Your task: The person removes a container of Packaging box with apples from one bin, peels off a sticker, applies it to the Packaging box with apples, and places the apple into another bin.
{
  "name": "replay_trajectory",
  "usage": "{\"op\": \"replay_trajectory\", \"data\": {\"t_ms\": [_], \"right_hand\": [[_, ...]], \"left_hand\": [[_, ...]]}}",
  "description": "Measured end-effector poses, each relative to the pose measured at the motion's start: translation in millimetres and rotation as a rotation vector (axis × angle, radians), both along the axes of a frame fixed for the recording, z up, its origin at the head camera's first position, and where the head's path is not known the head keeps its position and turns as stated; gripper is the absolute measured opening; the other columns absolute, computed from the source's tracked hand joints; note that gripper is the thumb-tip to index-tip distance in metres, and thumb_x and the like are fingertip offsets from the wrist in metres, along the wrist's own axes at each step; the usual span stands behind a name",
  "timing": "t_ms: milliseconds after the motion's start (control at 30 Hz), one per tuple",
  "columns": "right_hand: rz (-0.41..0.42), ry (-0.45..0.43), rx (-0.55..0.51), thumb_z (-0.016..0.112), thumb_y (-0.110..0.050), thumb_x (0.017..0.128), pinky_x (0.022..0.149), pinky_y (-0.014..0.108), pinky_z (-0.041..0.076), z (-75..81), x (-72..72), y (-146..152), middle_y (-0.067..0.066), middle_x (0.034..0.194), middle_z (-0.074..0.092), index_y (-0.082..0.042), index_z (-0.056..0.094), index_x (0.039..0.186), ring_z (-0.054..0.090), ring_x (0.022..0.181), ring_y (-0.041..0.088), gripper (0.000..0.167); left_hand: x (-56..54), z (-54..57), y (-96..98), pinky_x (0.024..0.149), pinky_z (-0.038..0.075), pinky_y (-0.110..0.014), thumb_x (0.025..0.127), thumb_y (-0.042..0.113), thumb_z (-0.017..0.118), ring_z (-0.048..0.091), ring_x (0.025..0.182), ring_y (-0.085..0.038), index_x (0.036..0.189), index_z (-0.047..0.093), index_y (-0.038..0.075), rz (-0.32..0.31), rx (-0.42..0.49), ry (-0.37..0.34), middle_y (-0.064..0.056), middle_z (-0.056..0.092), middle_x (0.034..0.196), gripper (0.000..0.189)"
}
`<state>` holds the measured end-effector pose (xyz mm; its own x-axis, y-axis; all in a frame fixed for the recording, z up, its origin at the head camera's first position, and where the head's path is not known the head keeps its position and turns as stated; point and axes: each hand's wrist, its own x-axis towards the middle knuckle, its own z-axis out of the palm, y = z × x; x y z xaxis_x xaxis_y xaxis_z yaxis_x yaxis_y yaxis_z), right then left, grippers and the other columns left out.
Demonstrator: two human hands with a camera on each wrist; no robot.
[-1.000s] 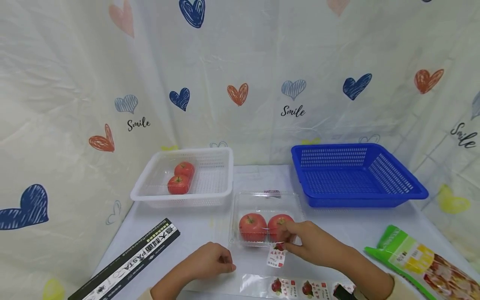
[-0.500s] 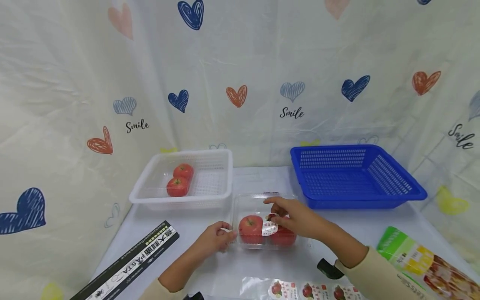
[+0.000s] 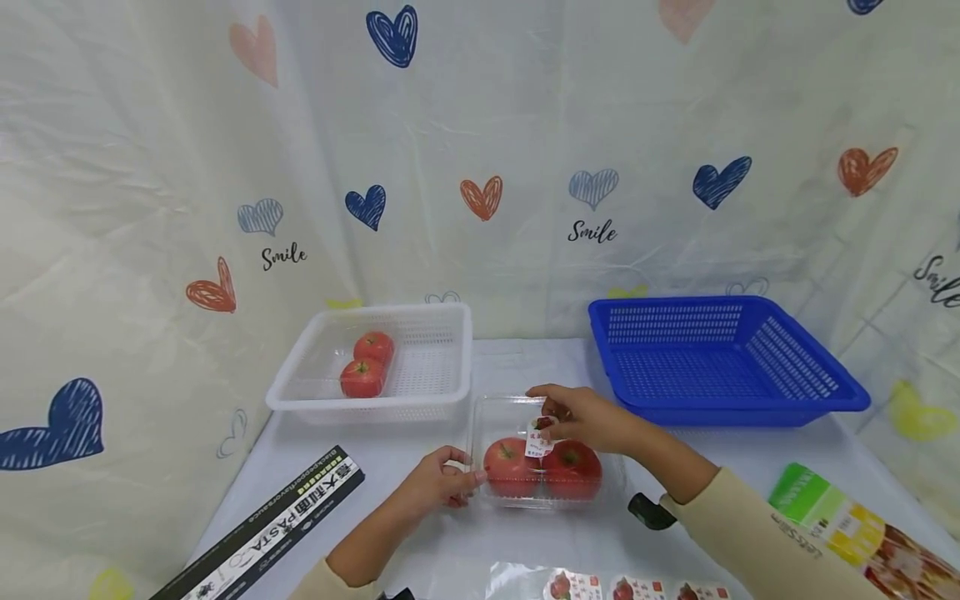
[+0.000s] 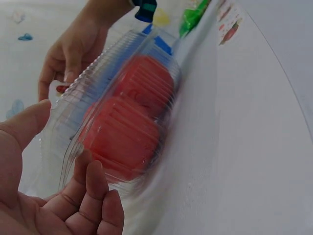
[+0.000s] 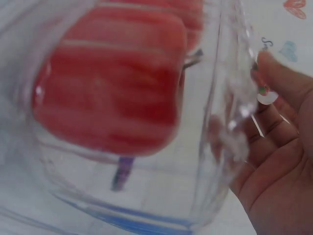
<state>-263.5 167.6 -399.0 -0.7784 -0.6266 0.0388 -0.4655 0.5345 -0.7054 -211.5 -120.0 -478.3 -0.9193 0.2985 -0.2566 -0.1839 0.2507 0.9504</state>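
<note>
Label [image 3: 537,445] raised over clear box [image 3: 501,414] — right hand [image 3: 591,422] pinching label, left hand [image 3: 441,479] gripping box — carton [image 3: 264,531]: "PASTA".

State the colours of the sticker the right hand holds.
The sticker is white with red, clearest in the head view.

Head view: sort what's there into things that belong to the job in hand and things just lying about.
In the job, it seems:
label, pinched in the right hand
clear box with two red apples, left hand at its side
label strip
perhaps white basket, holding another apple pack

Apparently lying about:
pasta box
green-topped bag
blue basket, though its role is unclear
</note>
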Motion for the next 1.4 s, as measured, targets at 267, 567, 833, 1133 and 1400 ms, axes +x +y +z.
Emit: {"op": "replay_trajectory", "data": {"t_ms": [267, 567, 833, 1133, 1400], "right_hand": [[-0.073, -0.08, 0.044, 0.083, -0.027, 0.078, 0.079, 0.036, 0.054, 0.0, -5.9, -3, -0.002, 0.106, 0.06, -0.024, 0.047, 0.143, 0.056, 0.098, 0.022, 0.075], [-0.068, -0.112, 0.079, 0.081, -0.027, 0.08, 0.086, 0.043, 0.053, -2.3, -9.6, -4, -0.004, 0.107, 0.06, -0.023, 0.045, 0.145, 0.056, 0.109, 0.024, 0.074], [-0.089, -0.085, 0.066, 0.079, -0.026, 0.083, 0.088, 0.039, 0.052, -6.7, -6.2, -4, -0.003, 0.105, 0.06, -0.021, 0.044, 0.146, 0.056, 0.102, 0.019, 0.072], [-0.103, -0.076, 0.087, 0.081, -0.027, 0.08, 0.086, 0.039, 0.053, -13.4, -6.3, -4, -0.004, 0.105, 0.06, -0.022, 0.046, 0.145, 0.055, 0.105, 0.021, 0.073], [-0.096, -0.049, 0.133, 0.084, -0.026, 0.077, 0.086, 0.04, 0.053, -13.1, -4.8, -5, -0.001, 0.118, 0.061, -0.025, 0.048, 0.143, 0.055, 0.112, 0.022, 0.074]], "left_hand": [[3.2, 3.0, 0.1, 0.069, 0.055, -0.034, 0.086, 0.033, 0.075, 0.062, 0.069, -0.02, 0.12, 0.048, 0.002, -0.005, 0.001, 0.002, -0.013, 0.069, 0.088, 0.054], [0.5, -0.6, 0.9, 0.071, 0.055, -0.033, 0.084, 0.039, 0.076, 0.063, 0.072, -0.02, 0.119, 0.049, 0.004, -0.002, -0.029, -0.012, -0.011, 0.07, 0.088, 0.055], [1.2, 2.7, 0.2, 0.071, 0.055, -0.033, 0.086, 0.038, 0.075, 0.063, 0.072, -0.02, 0.12, 0.049, 0.003, -0.009, -0.019, -0.015, -0.011, 0.07, 0.089, 0.056], [0.7, 1.0, 0.7, 0.071, 0.055, -0.033, 0.086, 0.037, 0.075, 0.063, 0.07, -0.02, 0.121, 0.048, 0.002, -0.013, -0.007, -0.008, -0.014, 0.069, 0.088, 0.056], [0.7, 0.2, 0.4, 0.071, 0.055, -0.033, 0.086, 0.037, 0.074, 0.063, 0.071, -0.02, 0.121, 0.048, 0.002, -0.016, -0.006, -0.007, -0.012, 0.069, 0.09, 0.056]]}}
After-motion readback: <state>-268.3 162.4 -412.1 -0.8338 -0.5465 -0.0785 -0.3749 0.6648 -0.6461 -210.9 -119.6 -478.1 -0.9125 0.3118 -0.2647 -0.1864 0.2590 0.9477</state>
